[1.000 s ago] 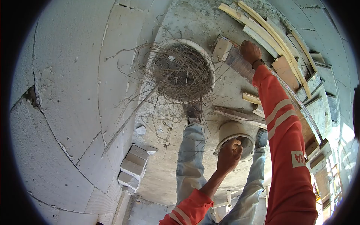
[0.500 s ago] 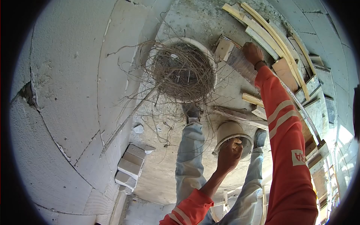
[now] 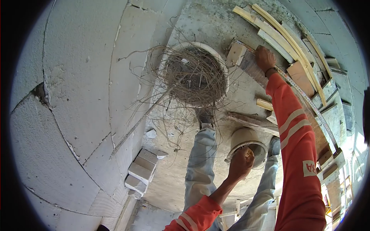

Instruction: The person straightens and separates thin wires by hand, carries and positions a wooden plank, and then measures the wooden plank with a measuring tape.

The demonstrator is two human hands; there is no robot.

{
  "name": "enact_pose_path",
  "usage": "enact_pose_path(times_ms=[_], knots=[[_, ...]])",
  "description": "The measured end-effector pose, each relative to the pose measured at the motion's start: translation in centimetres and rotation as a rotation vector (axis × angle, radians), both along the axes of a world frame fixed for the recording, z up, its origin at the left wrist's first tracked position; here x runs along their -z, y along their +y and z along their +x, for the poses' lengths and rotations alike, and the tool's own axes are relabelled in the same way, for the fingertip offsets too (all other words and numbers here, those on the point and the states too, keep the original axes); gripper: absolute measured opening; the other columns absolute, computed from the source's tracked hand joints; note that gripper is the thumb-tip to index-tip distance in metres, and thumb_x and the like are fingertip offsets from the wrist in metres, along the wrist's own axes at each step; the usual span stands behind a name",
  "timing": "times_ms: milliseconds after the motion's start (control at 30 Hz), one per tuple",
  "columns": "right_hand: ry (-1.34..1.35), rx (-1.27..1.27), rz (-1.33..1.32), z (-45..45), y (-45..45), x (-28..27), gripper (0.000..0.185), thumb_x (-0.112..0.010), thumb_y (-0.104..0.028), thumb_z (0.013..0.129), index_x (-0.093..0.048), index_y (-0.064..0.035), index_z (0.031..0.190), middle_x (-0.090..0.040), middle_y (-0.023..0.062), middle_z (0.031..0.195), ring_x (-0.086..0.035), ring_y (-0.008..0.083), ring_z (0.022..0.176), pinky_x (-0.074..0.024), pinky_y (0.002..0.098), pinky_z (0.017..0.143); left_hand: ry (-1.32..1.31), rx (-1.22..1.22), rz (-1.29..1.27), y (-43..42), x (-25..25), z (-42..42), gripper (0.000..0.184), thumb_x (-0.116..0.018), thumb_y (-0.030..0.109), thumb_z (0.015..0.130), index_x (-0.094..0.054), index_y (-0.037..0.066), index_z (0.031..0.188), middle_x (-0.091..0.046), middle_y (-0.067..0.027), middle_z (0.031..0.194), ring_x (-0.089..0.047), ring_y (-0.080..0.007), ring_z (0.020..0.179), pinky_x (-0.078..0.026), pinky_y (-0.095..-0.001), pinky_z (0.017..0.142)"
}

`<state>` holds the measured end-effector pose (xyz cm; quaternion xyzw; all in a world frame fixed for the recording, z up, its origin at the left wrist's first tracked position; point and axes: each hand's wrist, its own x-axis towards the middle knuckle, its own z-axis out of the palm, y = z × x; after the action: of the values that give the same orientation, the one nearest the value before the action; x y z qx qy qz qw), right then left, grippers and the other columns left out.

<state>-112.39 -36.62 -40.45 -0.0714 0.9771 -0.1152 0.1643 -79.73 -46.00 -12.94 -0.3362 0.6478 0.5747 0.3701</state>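
My right hand [image 3: 265, 58] is closed and presses on a long wooden board [image 3: 251, 64]. Beneath it runs the extended blade of a tape measure [image 3: 303, 94], from the board's far end down along my right sleeve. Lower down, my left hand [image 3: 242, 163] is curled shut in front of a white bucket [image 3: 244, 138]. The inside of its fingers is too small to make out, so what it may hold cannot be named. The bucket lies behind that hand, its mouth facing me.
A round tub [image 3: 222, 57] full of tangled wire [image 3: 194, 75] stands ahead, with loose strands sticking out. Timber strips [image 3: 295, 44] lie along the right wall. Grey blocks [image 3: 140, 169] are stacked by the left block wall [image 3: 84, 88]. My legs straddle the floor between.
The whole view has shifted slightly, moving things right and a little down. The left hand's fingers have turned somewhat; the right hand stays on the board.
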Motion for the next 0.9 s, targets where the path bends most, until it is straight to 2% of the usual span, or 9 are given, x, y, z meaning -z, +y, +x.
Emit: enact_pose_path(times_ms=[233, 300, 367, 433, 500, 667, 733, 800, 900], knots=[[-0.049, 0.061, 0.026, 0.4, 0.3, 0.9, 0.02, -0.049, -0.029, 0.093, -0.058, -0.0168, 0.105, -0.066, 0.0166, 0.107, -0.06, 0.0405, 0.105, -0.0444, 0.0534, 0.091, 0.049, 0.033, -0.014, 0.6, 0.0, 0.3, 0.018, -0.055, 0.017, 0.09, -0.06, 0.0, 0.092, -0.068, -0.0175, 0.088, -0.069, -0.0313, 0.084, -0.053, -0.0386, 0.075], [0.133, 0.008, -0.007, 1.0, 0.2, 1.0, 0.017, -0.051, -0.027, 0.092, -0.058, -0.0163, 0.104, -0.067, 0.0173, 0.1, -0.063, 0.041, 0.096, -0.0472, 0.0529, 0.083, 0.036, 0.014, 0.007, 0.5, 0.0, 0.2, 0.017, -0.055, 0.016, 0.089, -0.06, 0.0, 0.091, -0.067, -0.0171, 0.087, -0.068, -0.0311, 0.082, -0.052, -0.0386, 0.074], [0.149, -0.023, -0.046, 1.3, 0.0, 0.3, 0.016, -0.052, -0.026, 0.092, -0.057, -0.016, 0.104, -0.067, 0.017, 0.096, -0.064, 0.0411, 0.091, -0.0483, 0.0527, 0.079, 0.023, -0.008, 0.031, 0.5, -0.1, 0.0, 0.016, -0.055, 0.015, 0.089, -0.06, 0.0, 0.091, -0.067, -0.0167, 0.086, -0.068, -0.0308, 0.081, -0.052, -0.0386, 0.073], [0.169, -0.051, -0.074, 1.4, -0.3, -0.9, 0.016, -0.054, -0.025, 0.091, -0.057, -0.0156, 0.103, -0.068, 0.0167, 0.093, -0.065, 0.0413, 0.087, -0.0493, 0.0524, 0.074, 0.069, -0.07, -0.006, 0.7, -0.2, -0.1, 0.013, -0.054, 0.009, 0.083, -0.06, -0.001, 0.083, -0.065, -0.0204, 0.075, -0.064, -0.0372, 0.072, -0.05, -0.0445, 0.068], [0.21, -0.033, -0.062, 1.6, -0.6, -1.3, 0.015, -0.057, -0.023, 0.09, -0.057, -0.015, 0.102, -0.067, 0.0167, 0.087, -0.065, 0.0414, 0.08, -0.0497, 0.0524, 0.067, 0.06, -0.066, -0.01, 0.6, -0.1, -0.2, 0.013, -0.053, 0.009, 0.082, -0.06, -0.001, 0.082, -0.064, -0.0205, 0.074, -0.063, -0.0376, 0.071, -0.049, -0.0447, 0.067], [0.211, -0.049, -0.048, 1.4, -0.2, -0.5, 0.015, -0.057, -0.024, 0.089, -0.057, -0.0153, 0.101, -0.067, 0.0166, 0.088, -0.065, 0.0411, 0.081, -0.0495, 0.0527, 0.067, 0.038, -0.065, 0.004, 0.5, -0.2, -0.5, 0.014, -0.054, 0.01, 0.082, -0.061, -0.002, 0.081, -0.065, -0.0207, 0.074, -0.063, -0.0374, 0.07, -0.049, -0.0445, 0.067], [0.197, -0.048, -0.04, 1.3, -0.3, -0.6, 0.015, -0.058, -0.024, 0.089, -0.058, -0.0155, 0.101, -0.067, 0.0166, 0.088, -0.065, 0.041, 0.081, -0.0496, 0.0526, 0.067, 0.001, -0.002, 0.021, 0.3, 0.0, -0.4, 0.014, -0.056, 0.014, 0.088, -0.06, 0.0, 0.09, -0.068, -0.0156, 0.084, -0.069, -0.0277, 0.079, -0.052, -0.0369, 0.073], [0.197, -0.027, -0.03, 1.4, -0.2, -0.4, 0.016, -0.058, -0.025, 0.088, -0.058, -0.0167, 0.102, -0.068, 0.0156, 0.089, -0.065, 0.0403, 0.081, -0.0496, 0.0523, 0.067, -0.003, 0.016, 0.019, 0.3, 0.1, -0.4, 0.016, -0.056, 0.015, 0.088, -0.061, 0.0, 0.092, -0.069, -0.0153, 0.087, -0.07, -0.0279, 0.082, -0.053, -0.0364, 0.074], [0.263, -0.043, -0.063, 1.5, -0.3, -0.2, 0.017, -0.058, -0.025, 0.088, -0.058, -0.0175, 0.103, -0.068, 0.0142, 0.089, -0.065, 0.0403, 0.081, -0.0493, 0.0523, 0.068, 0.04, -0.095, 0.012, 0.4, -0.2, -0.7, 0.016, -0.059, 0.015, 0.085, -0.063, -0.001, 0.09, -0.068, -0.0189, 0.081, -0.067, -0.0335, 0.076, -0.051, -0.0414, 0.071]])
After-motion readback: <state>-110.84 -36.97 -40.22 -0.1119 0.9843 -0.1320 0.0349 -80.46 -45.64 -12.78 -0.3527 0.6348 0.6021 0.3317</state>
